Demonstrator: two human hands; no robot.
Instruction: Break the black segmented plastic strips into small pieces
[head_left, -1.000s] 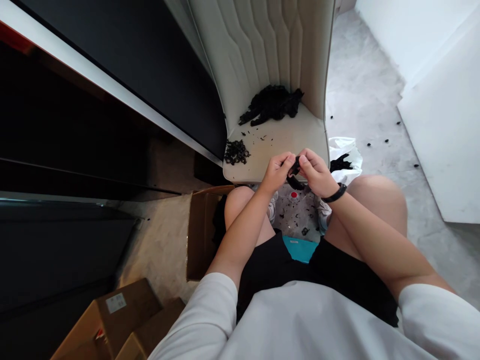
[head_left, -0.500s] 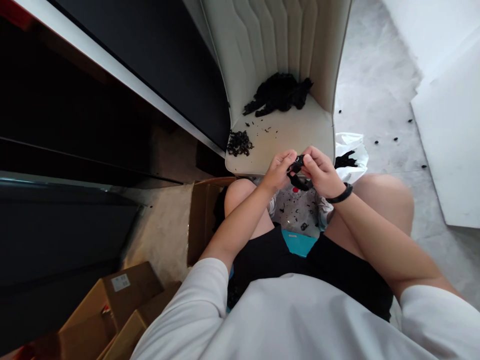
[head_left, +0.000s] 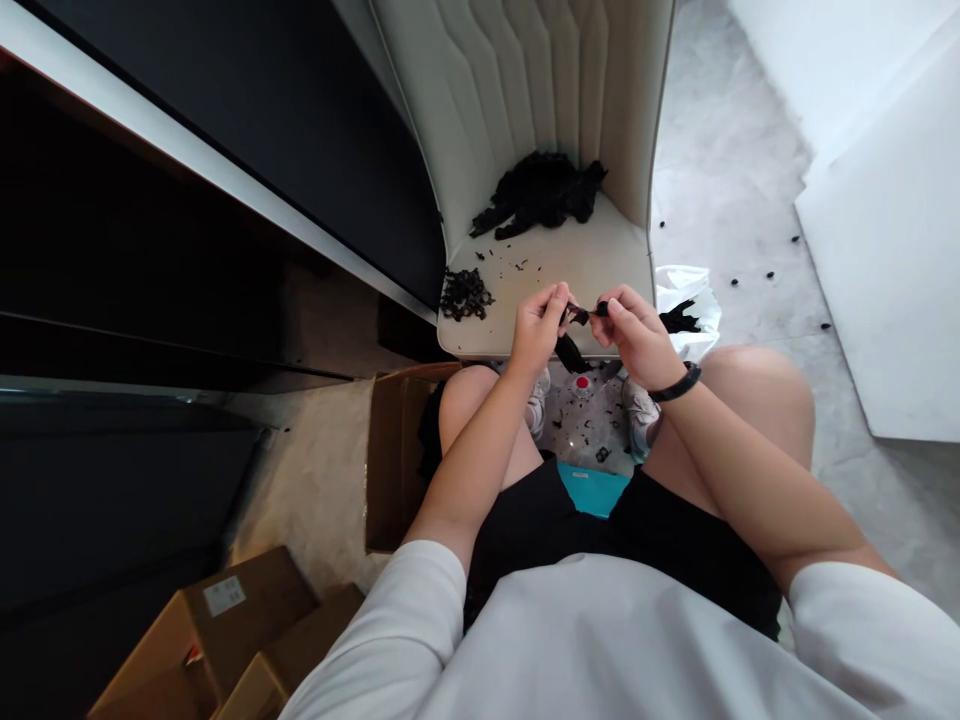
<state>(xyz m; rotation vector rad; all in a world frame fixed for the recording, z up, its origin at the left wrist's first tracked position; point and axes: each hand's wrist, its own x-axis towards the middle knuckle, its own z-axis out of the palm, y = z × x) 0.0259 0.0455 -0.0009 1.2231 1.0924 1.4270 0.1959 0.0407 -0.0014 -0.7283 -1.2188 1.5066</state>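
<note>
Above the front edge of a pale padded chair seat [head_left: 551, 260], my left hand [head_left: 536, 325] is closed on a limp black strip [head_left: 573, 354], whose loose end hangs below the fingers. My right hand [head_left: 637, 340] pinches a small dark piece [head_left: 602, 309] between thumb and fingers, close beside the left hand. A thin bit seems to span the two hands; whether it joins both pieces I cannot tell. At the back of the seat lies a heap of black limp pieces [head_left: 540, 192]. A smaller pile of black curled scraps [head_left: 466, 294] sits at its left front corner.
Right of the chair, a white plastic bag [head_left: 705, 330] holds black pieces. Scraps and a red-topped object [head_left: 583, 384] lie on the floor between my feet. Cardboard boxes [head_left: 251, 610] stand at lower left, and an open carton [head_left: 390, 460] is beside my left knee.
My hands have drawn apart, from nearly touching around one black piece to a small gap. The black strip now hangs from my left hand. The whole view has shifted slightly.
</note>
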